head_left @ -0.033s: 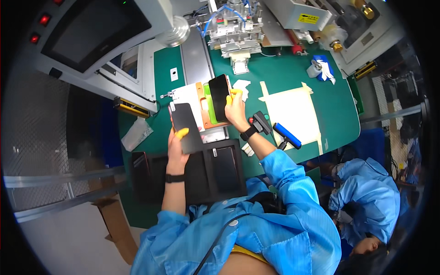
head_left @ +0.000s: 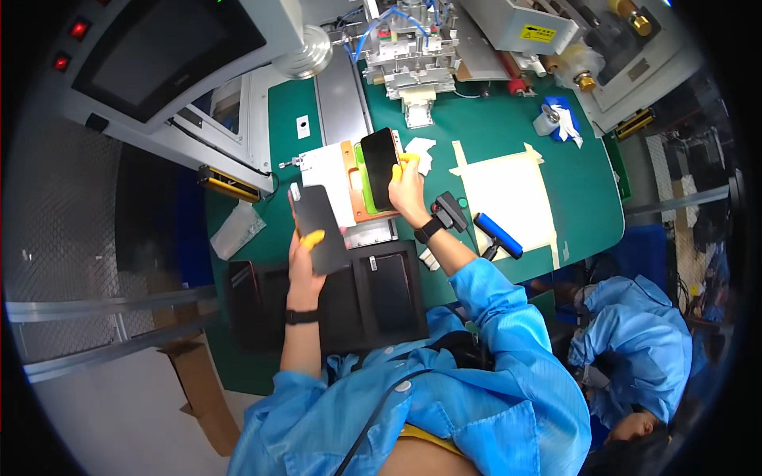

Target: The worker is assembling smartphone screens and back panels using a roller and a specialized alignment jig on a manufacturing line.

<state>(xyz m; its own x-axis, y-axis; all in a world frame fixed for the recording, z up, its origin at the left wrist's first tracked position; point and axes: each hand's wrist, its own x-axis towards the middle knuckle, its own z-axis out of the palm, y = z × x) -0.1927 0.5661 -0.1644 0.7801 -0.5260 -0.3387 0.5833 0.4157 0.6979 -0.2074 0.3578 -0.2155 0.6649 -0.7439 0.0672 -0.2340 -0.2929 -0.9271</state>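
My left hand (head_left: 302, 258), with a yellow cot on the thumb, grips a dark smartphone (head_left: 327, 214) that has a small white tab at its top corner. It is over the far edge of a black foam tray (head_left: 343, 317). My right hand (head_left: 406, 192), also in yellow finger cots, holds another black-screened smartphone (head_left: 379, 163) by its right edge. That phone is at an orange fixture (head_left: 348, 163) with a bright green insert (head_left: 363, 178); whether it touches the insert is unclear. One more tabbed smartphone (head_left: 390, 295) lies in the tray's right part.
A blue roller (head_left: 498, 236) rests beside a yellowish taped sheet (head_left: 504, 194) at right. A metal press mechanism (head_left: 413, 63) stands at the back, a monitor (head_left: 171, 55) at upper left. A co-worker in blue (head_left: 639, 341) sits at lower right.
My left hand and its smartphone have shifted slightly toward me. My right hand and its smartphone are nearly unmoved.
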